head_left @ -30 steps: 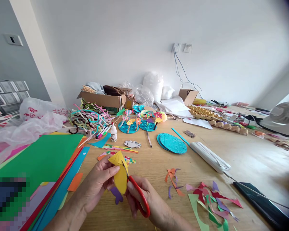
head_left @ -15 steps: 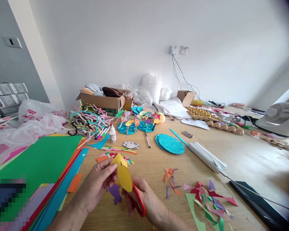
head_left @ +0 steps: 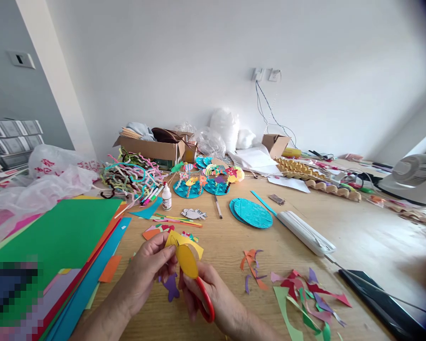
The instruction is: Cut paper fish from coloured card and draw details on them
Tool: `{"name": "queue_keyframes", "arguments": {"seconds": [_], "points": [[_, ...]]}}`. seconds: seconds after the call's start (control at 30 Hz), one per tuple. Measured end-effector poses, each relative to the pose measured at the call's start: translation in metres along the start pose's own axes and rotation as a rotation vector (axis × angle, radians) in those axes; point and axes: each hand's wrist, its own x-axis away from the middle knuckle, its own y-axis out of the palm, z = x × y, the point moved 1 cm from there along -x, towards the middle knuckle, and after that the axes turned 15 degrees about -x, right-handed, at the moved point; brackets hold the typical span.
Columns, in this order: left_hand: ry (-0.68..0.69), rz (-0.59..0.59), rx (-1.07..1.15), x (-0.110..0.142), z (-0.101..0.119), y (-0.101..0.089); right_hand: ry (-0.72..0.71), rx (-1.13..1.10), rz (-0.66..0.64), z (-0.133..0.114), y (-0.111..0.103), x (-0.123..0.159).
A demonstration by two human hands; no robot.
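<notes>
My left hand [head_left: 154, 260] pinches a piece of yellow paper [head_left: 187, 260] between thumb and fingers. A rounded, leaf-like part of it hangs toward my right hand, and a flatter strip sticks out behind. In my right hand [head_left: 208, 289] is a pair of scissors [head_left: 206, 303] with red handles; the blades are hidden behind the yellow paper. A purple fish-shaped cutout [head_left: 171, 287] lies on the table just beneath my hands. Farther off, a white fish cutout with drawn lines [head_left: 194, 214] lies near a small glue bottle [head_left: 166, 196].
Coloured paper sheets [head_left: 67, 237] are stacked on the left. Paper scraps [head_left: 308, 298] lie on the right, near a white power strip [head_left: 305, 232]. Blue discs [head_left: 252, 213], a pen [head_left: 217, 207] and a heap of pipe cleaners [head_left: 133, 177] lie farther back.
The yellow paper has turned in my hands, and its flat strip now spreads out to the right behind the rounded part. Both hands stay in nearly the same place.
</notes>
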Motion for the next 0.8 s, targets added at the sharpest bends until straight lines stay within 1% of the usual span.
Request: {"name": "queue_keyframes", "arguments": {"seconds": [0.2,0.43,0.53,0.8], "points": [[0.045,0.006,-0.06,-0.0017,-0.0026,-0.0021,-0.007,0.001,-0.008,-0.0037,0.0019,0.0013],[0.067,0.036,-0.12,-0.0019,-0.0026,-0.0004,-0.008,-0.004,-0.017,-0.0009,-0.0003,0.0019],[0.068,0.042,-0.132,-0.0025,-0.0039,-0.0001,0.014,0.005,-0.007,-0.0015,-0.0002,0.0016],[0.077,0.029,-0.126,-0.001,-0.0028,-0.0001,-0.007,0.013,-0.009,-0.0039,0.0021,0.0022]]}}
